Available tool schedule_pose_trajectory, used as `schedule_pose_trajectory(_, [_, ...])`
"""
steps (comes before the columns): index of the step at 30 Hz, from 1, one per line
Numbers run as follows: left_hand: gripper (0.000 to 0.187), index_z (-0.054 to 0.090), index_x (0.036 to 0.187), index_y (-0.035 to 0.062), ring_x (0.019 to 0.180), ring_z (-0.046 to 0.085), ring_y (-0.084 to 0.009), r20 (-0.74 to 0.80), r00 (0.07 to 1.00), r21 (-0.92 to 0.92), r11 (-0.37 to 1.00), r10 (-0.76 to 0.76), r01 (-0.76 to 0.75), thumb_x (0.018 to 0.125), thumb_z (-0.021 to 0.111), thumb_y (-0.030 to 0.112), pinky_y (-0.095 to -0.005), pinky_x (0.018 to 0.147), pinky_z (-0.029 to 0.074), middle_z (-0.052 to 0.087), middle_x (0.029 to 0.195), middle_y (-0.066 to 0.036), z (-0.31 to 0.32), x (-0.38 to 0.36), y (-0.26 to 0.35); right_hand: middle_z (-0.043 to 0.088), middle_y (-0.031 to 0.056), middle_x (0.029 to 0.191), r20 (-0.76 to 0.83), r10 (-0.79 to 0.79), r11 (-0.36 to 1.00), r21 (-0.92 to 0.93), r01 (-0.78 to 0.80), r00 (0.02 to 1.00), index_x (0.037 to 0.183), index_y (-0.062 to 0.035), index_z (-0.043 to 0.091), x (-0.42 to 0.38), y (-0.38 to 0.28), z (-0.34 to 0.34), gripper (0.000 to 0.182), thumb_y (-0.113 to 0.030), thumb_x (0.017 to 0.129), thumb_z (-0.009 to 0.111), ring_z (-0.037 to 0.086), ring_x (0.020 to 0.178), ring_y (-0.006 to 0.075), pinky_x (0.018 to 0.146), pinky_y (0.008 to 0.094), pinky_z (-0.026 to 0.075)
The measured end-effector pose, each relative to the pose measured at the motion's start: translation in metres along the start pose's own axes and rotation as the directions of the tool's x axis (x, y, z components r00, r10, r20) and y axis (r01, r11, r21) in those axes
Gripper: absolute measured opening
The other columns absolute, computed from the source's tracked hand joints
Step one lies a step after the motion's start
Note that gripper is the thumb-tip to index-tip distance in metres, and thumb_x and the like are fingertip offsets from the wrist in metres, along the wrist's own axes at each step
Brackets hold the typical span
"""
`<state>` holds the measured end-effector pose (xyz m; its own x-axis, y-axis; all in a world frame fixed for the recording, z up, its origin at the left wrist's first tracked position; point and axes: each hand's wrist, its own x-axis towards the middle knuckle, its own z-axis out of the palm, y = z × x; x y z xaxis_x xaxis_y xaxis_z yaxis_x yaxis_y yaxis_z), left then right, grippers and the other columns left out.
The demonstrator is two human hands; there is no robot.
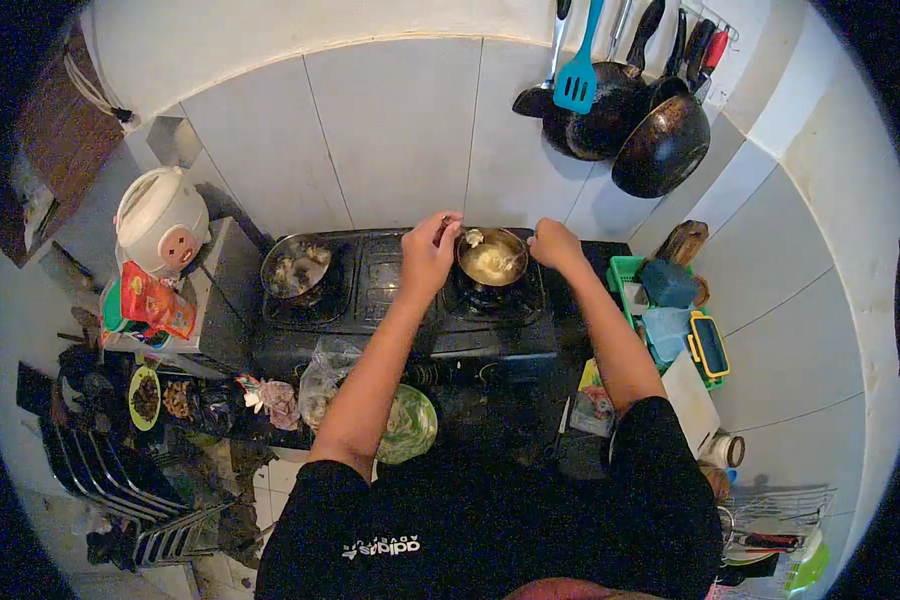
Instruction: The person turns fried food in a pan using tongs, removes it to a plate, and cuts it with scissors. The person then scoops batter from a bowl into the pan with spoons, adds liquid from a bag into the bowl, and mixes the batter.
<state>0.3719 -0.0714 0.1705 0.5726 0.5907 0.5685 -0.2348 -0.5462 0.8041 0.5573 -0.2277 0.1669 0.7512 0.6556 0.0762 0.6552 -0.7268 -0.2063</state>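
Note:
Over the right burner sits a small round pan (493, 277) holding yellowish, creamy-looking contents. My left hand (430, 255) is closed in a pinch at the pan's left side, on what looks like a spoon (474, 238); a pale lump is on its end, over the pan's left rim. My right hand (556, 246) is closed at the pan's right rim, gripping the pan by its edge or handle; the exact hold is hidden by the fingers. Left of both hands, a second pan (296, 268) with brownish pieces of food in it stands on the left burner.
The black stove (380, 330) backs onto a tiled wall. A rice cooker (162, 222) and red packet (155, 300) stand left. Below my left forearm are a plastic bag (325, 375) and green plate (410, 425). A green basket (625, 268) stands right; pans (662, 145) hang above.

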Motion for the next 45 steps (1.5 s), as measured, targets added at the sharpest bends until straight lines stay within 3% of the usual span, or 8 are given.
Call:
schedule_pose_trajectory(7, [0.013,0.066,0.099,0.0009,0.075,0.069,-0.0189,0.013,1.000,0.060,0.998,0.010,-0.011,0.089,0.061,0.007,-0.0302,0.069,0.053,0.070,0.083,-0.014,-0.003,0.004,0.004,0.067,0.0196,0.089,-0.128,-0.156,0.978,-0.157,0.136,0.979,0.087,-0.0019,0.064,-0.023,-0.019,-0.026,0.025,-0.027,0.084,0.064,0.065,0.086,0.0380,0.075,0.0475,0.052])
schedule_pose_trajectory(16, [0.013,0.067,0.099,0.0019,0.078,0.070,-0.0178,0.016,1.000,0.069,0.997,-0.020,0.019,0.088,0.062,0.008,-0.0301,0.071,0.054,0.071,0.085,-0.012,-0.002,0.004,0.000,0.067,0.0217,0.096,-0.076,0.061,0.998,0.017,-0.060,0.995,0.092,-0.0011,0.064,0.005,-0.005,-0.010,0.031,-0.032,0.086,0.061,0.064,0.093,0.0377,0.080,0.0479,0.051])
schedule_pose_trajectory(18, [0.013,0.067,0.099,0.0017,0.078,0.070,-0.0177,0.012,1.000,0.054,0.998,-0.011,0.011,0.089,0.062,0.008,-0.0301,0.071,0.054,0.071,0.085,-0.012,-0.002,0.003,0.000,0.066,0.0218,0.099,0.010,0.116,0.992,0.050,-0.116,0.993,0.096,-0.0006,0.063,0.015,0.000,-0.001,0.035,-0.033,0.085,0.063,0.064,0.096,0.0376,0.083,0.0476,0.049])
schedule_pose_trajectory(25, [0.013,0.067,0.098,0.0008,0.076,0.069,-0.0194,0.005,1.000,0.043,0.999,-0.001,0.000,0.088,0.061,0.007,-0.0305,0.069,0.053,0.070,0.085,-0.013,-0.003,0.003,0.000,0.066,0.0215,0.099,0.063,0.118,0.993,-0.008,-0.118,0.991,0.097,-0.0008,0.062,0.025,0.012,0.023,0.036,-0.034,0.082,0.066,0.064,0.096,0.0371,0.082,0.0468,0.050])
schedule_pose_trajectory(28, [0.013,0.067,0.099,0.0009,0.076,0.069,-0.0192,0.000,1.000,0.063,0.998,0.003,-0.003,0.088,0.062,0.008,-0.0304,0.069,0.053,0.070,0.085,-0.013,-0.005,0.005,-0.003,0.066,0.0214,0.098,0.014,0.077,0.997,-0.020,-0.077,0.997,0.095,-0.0015,0.062,0.016,0.005,0.021,0.035,-0.033,0.082,0.065,0.064,0.096,0.0373,0.081,0.0469,0.050])
schedule_pose_trajectory(31, [0.014,0.067,0.099,0.0015,0.077,0.069,-0.0170,0.006,1.000,0.074,0.997,0.003,-0.004,0.089,0.062,0.010,-0.0295,0.070,0.054,0.072,0.087,-0.012,-0.005,0.006,-0.002,0.066,0.0223,0.106,0.058,0.088,0.996,0.014,-0.089,0.994,0.103,-0.0026,0.064,0.007,-0.008,0.006,0.036,-0.030,0.080,0.063,0.063,0.101,0.0381,0.086,0.0474,0.051])
schedule_pose_trajectory(36, [0.014,0.067,0.100,0.0011,0.077,0.069,-0.0163,-0.005,1.000,0.015,1.000,0.017,-0.017,0.089,0.062,0.009,-0.0291,0.070,0.054,0.071,0.087,-0.012,-0.004,0.006,-0.006,0.068,0.0215,0.095,-0.091,-0.013,0.999,-0.044,0.009,0.996,0.092,-0.0029,0.067,-0.011,-0.024,-0.016,0.027,-0.028,0.084,0.061,0.066,0.091,0.0385,0.079,0.0486,0.053])
schedule_pose_trajectory(45, [0.014,0.066,0.100,0.0007,0.079,0.069,-0.0173,0.003,1.000,0.020,1.000,-0.011,0.011,0.088,0.062,0.007,-0.0290,0.071,0.054,0.071,0.087,-0.012,-0.006,0.006,-0.005,0.067,0.0239,0.096,-0.066,-0.018,0.999,-0.030,0.016,0.998,0.091,-0.0006,0.067,-0.011,-0.019,-0.022,0.027,-0.025,0.084,0.057,0.065,0.090,0.0404,0.079,0.0497,0.052])
